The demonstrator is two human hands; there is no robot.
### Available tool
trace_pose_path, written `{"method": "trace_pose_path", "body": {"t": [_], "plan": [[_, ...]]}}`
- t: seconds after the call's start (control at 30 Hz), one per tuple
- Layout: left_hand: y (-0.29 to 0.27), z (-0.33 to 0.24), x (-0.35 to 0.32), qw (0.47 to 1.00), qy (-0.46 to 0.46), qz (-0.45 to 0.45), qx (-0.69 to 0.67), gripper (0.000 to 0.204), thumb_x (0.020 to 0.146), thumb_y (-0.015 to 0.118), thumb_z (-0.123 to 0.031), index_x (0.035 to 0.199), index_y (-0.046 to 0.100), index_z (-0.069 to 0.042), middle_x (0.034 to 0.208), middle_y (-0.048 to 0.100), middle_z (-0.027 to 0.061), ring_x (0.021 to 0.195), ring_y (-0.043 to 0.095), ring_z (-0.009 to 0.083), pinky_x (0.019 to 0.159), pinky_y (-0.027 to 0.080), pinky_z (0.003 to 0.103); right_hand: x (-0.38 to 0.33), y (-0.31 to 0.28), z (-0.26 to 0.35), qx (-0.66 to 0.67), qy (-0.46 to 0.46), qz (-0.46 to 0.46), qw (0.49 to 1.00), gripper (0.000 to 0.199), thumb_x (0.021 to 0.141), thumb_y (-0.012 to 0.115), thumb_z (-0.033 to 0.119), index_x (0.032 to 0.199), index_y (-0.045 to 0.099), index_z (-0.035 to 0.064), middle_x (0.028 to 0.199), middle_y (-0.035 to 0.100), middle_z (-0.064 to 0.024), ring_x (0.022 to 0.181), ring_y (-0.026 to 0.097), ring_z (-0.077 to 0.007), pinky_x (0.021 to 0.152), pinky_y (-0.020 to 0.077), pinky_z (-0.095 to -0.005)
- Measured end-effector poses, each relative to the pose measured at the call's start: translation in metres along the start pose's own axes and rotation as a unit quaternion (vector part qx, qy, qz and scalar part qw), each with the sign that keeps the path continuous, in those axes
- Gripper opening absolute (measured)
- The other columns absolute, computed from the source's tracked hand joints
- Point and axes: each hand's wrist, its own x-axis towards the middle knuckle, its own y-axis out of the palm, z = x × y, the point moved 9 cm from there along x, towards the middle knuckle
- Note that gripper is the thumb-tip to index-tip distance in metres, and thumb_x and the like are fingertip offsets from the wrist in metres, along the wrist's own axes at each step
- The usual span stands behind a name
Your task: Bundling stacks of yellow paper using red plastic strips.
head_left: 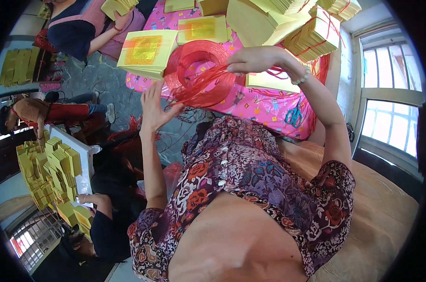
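My right hand (253, 60) is closed on the coil of red plastic string (199, 73), pinching its far edge so the loop hangs open toward me over the pink patterned table (264, 105). Held up like that, the strands fall free instead of tangling against the paper. My left hand (153, 105) is spread, fingers loose, its grip on nothing firm; the fingertips just meet the trailing red strands at the coil's lower left (I judge it is there to catch and separate one strand).

Just left of the coil lies a stack of yellow paper with a gold and orange square (145, 52), within easy reach. Farther off, at the far right, sit bundles of yellow paper already tied with red string (316, 37). A pair of teal-handled scissors (294, 115) lies on the table's near right edge, beside my right forearm.
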Motion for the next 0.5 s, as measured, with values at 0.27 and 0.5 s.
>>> {"method": "trace_pose_path", "body": {"t": [0.27, 0.5], "plan": [[-0.006, -0.108, 0.094, 0.949, -0.031, 0.094, -0.298, 0.095, 0.074, 0.076, -0.028, 0.143, 0.015, -0.002, 0.117, 0.054, 0.0243, 0.108, 0.055, 0.0336, 0.092, 0.041, 0.044, 0.042, -0.007, 0.046, -0.096, -0.028, 0.029, 0.995, 0.032, 0.091, 0.043, 0.026, 0.094, 0.058, -0.0016, 0.076, 0.06, -0.0135, 0.067, 0.058, -0.0274, 0.067, 0.0473, -0.0392], [-0.002, -0.124, 0.106, 0.955, -0.032, 0.11, -0.274, 0.076, 0.081, 0.071, -0.029, 0.132, 0.026, 0.004, 0.106, 0.059, 0.0259, 0.096, 0.063, 0.0349, 0.075, 0.05, 0.039, 0.004, -0.022, 0.042, 0.008, 0.027, 0.072, 0.997, 0.034, 0.093, 0.045, 0.033, 0.091, 0.06, 0.0024, 0.068, 0.056, -0.0044, 0.06, 0.056, -0.0143, 0.052, 0.0476, -0.0291]]}}
